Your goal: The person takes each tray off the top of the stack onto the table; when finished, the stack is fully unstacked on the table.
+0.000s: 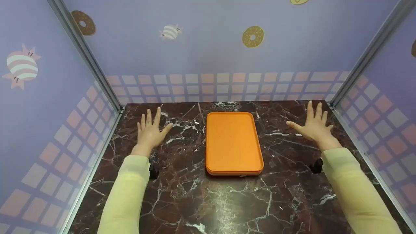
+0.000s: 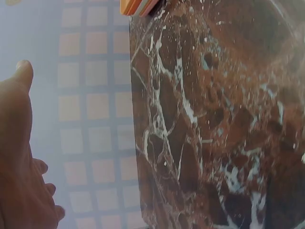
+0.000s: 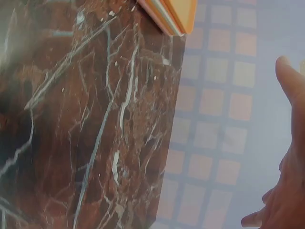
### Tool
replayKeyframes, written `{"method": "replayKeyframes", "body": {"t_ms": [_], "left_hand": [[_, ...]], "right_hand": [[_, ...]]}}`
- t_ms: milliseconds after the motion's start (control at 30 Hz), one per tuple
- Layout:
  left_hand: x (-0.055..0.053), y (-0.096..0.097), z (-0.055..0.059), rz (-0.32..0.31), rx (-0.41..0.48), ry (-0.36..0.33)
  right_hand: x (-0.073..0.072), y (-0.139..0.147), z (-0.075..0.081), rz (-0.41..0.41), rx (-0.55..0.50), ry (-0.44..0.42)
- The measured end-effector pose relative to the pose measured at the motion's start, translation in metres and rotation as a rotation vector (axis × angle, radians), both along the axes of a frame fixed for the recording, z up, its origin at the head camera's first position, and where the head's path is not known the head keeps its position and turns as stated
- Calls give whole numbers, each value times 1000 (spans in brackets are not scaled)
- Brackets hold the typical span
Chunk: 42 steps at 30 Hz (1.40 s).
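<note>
A stack of orange rectangular trays (image 1: 232,141) lies at the middle of the dark marbled table. To its left, my left hand (image 1: 151,131) is held palm down with the fingers spread, holding nothing. My right hand (image 1: 315,128) mirrors it on the other side, fingers spread and nothing in them. Both hands are apart from the trays. In the left wrist view the thumb and fingertips of the left hand (image 2: 19,157) show at the left edge, with a corner of the stack (image 2: 138,5) at the top. The right wrist view has the right hand (image 3: 290,157) at its right edge and the stack's layered corner (image 3: 174,14) above.
Purple panels with a checked border (image 1: 224,83) and printed sweets enclose the table's back and sides. Metal corner posts (image 1: 94,71) stand at the back left and right. The marbled tabletop (image 1: 182,201) extends toward me under both sleeved forearms.
</note>
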State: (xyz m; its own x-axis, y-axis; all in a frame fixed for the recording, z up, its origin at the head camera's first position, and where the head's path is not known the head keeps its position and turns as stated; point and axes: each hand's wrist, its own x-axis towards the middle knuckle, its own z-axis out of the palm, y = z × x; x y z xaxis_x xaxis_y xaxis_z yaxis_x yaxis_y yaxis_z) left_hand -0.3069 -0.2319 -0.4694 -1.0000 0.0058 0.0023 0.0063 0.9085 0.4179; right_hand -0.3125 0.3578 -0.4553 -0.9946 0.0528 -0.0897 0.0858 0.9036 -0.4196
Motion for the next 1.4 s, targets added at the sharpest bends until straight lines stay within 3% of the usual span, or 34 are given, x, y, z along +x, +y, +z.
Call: {"method": "replayKeyframes", "body": {"t_ms": [433,600,800,1067,1200,1400], "left_hand": [[5,26,-21,-28,268,-61],[7,36,-30,-38,334,-33],[10,48,-36,-4,458,-2],[13,65,-54,52,821,-107],[16,73,-66,79,1001,-178],[22,85,-80,107,1174,-298]], "right_hand": [[4,-24,-19,14,-141,17],[9,-34,-29,25,-199,43],[16,-46,-43,27,-288,62],[27,-64,-59,-30,-446,60],[33,-75,-69,-67,-589,42],[41,-91,-86,-112,-694,23]]}}
